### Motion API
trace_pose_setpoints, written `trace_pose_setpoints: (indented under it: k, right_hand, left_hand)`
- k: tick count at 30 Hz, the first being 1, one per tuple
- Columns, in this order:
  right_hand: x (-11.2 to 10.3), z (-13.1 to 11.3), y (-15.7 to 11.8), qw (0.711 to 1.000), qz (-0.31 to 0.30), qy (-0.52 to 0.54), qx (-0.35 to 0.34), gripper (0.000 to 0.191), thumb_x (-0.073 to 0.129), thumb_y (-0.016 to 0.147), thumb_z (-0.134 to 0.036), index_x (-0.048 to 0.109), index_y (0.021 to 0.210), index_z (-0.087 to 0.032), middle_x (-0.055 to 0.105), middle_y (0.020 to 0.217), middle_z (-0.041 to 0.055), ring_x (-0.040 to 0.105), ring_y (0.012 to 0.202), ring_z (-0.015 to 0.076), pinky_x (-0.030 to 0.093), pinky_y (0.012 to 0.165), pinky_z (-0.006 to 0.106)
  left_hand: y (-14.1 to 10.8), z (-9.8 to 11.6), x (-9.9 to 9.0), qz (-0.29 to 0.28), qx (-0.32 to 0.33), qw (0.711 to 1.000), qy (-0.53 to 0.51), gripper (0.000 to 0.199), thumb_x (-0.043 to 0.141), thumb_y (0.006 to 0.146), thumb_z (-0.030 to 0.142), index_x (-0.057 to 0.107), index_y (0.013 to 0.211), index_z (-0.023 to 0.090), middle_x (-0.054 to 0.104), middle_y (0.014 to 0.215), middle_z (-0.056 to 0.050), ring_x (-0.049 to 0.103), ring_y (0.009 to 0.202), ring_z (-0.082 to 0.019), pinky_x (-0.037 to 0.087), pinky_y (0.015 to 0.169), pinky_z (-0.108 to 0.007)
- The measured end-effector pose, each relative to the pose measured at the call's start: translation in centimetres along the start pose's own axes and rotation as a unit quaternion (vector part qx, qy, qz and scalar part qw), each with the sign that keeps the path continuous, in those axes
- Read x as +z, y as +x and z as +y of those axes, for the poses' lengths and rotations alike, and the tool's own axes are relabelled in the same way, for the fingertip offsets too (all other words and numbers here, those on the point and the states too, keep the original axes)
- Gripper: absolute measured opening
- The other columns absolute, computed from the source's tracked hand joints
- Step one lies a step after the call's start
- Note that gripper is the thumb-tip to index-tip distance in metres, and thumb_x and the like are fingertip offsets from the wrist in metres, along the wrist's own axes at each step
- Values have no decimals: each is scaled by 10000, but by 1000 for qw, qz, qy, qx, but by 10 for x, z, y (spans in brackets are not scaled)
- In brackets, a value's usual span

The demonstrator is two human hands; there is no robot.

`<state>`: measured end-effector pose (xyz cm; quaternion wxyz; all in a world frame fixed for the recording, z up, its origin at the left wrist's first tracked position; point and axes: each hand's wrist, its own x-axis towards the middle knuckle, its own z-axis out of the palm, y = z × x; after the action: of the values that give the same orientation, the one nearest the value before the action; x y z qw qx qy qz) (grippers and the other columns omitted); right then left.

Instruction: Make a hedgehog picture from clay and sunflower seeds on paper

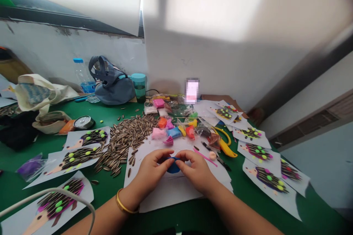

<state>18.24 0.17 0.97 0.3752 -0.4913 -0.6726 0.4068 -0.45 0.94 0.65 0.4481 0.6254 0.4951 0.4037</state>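
Note:
A flattened piece of blue clay (173, 167) is pinched between both hands over a stack of white paper (165, 192). My left hand (154, 169), with a gold bangle at the wrist, grips its left edge between thumb and fingers. On the other edge, the thumb and fingers of my right hand (194, 167) are closed. Sunflower seeds (121, 139) lie in a large pile to the left of the paper, with several on its edge. Behind the hands are bagged lumps of coloured clay, among them a light blue one (174, 132) and a red one (190, 132).
Hedgehog pictures of seeds and clay lie at left (62, 202) and right (271, 183). Yellow-handled scissors (227, 148) and a pink stick (205, 157) are right of the hands. A blue-grey bag (114, 88), a teal cup (139, 88) and a bottle (82, 75) stand behind.

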Motion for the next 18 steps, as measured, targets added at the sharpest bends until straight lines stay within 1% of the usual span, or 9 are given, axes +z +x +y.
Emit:
trace_pose_setpoints:
  k: [4, 6, 8, 10, 12, 14, 15, 18]
  right_hand:
    - [0, 0, -1, 1000, 13, -17, -4, 118, 607, 839, -267, 690, 898, -207, 706, 892, 32, 641, 862, 194, 489, 803, 313]
    - [-1, -1, -1, 1000, 14, -17, -9, 118, 591, 854, -266, 685, 892, -206, 705, 895, 34, 641, 870, 195, 490, 808, 314]
    - [-2, -1, 0, 1000, 14, -8, -17, 145, 563, 884, -277, 686, 921, -209, 709, 933, 38, 644, 910, 197, 494, 831, 315]
    - [-4, 0, 0, 1000, 19, 7, -21, 195, 528, 917, -291, 686, 1002, -214, 710, 1004, 47, 645, 956, 199, 499, 852, 317]
    - [-4, 1, 0, 1000, 21, 14, -11, 239, 539, 915, -303, 672, 1095, -218, 706, 1051, 54, 645, 967, 202, 506, 854, 324]
    - [-3, 1, 0, 1000, 9, 15, 1, 291, 607, 872, -308, 661, 1146, -225, 704, 1087, 56, 645, 980, 209, 507, 869, 337]
    - [-2, 1, 0, 1000, -2, 14, 4, 304, 636, 848, -302, 664, 1142, -228, 706, 1093, 54, 644, 993, 214, 503, 887, 346]
    - [0, 1, 1, 1000, -17, 12, 5, 239, 642, 831, -283, 691, 1058, -227, 715, 1059, 47, 643, 1002, 220, 488, 912, 359]
  left_hand:
    - [0, 2, 0, -21, -17, 1000, -2, 184, 657, 801, 351, 734, 811, 184, 729, 780, -44, 666, 734, -200, 533, 668, -289]
    - [0, 3, 0, -17, -19, 1000, -5, 187, 650, 801, 351, 730, 793, 183, 720, 765, -40, 655, 730, -197, 527, 667, -289]
    - [1, 2, -1, -17, -22, 999, -23, 201, 643, 805, 362, 738, 832, 187, 731, 811, -46, 663, 776, -207, 536, 712, -305]
    - [1, 1, -1, -19, -27, 998, -46, 234, 662, 793, 363, 743, 934, 194, 741, 913, -58, 670, 855, -222, 543, 766, -325]
    - [1, -1, 0, -17, -35, 996, -76, 326, 700, 762, 352, 717, 1047, 195, 726, 958, -65, 667, 884, -225, 548, 766, -331]
    - [1, -2, 1, -17, -44, 993, -107, 388, 728, 738, 339, 678, 1091, 184, 697, 882, -46, 662, 821, -207, 551, 716, -319]
    - [1, -2, 2, -20, -48, 991, -120, 393, 733, 735, 334, 662, 1089, 179, 676, 831, -29, 657, 779, -194, 550, 696, -314]
    - [1, -3, 3, -28, -52, 989, -139, 383, 733, 743, 324, 629, 1080, 173, 652, 770, -8, 653, 728, -178, 549, 700, -320]
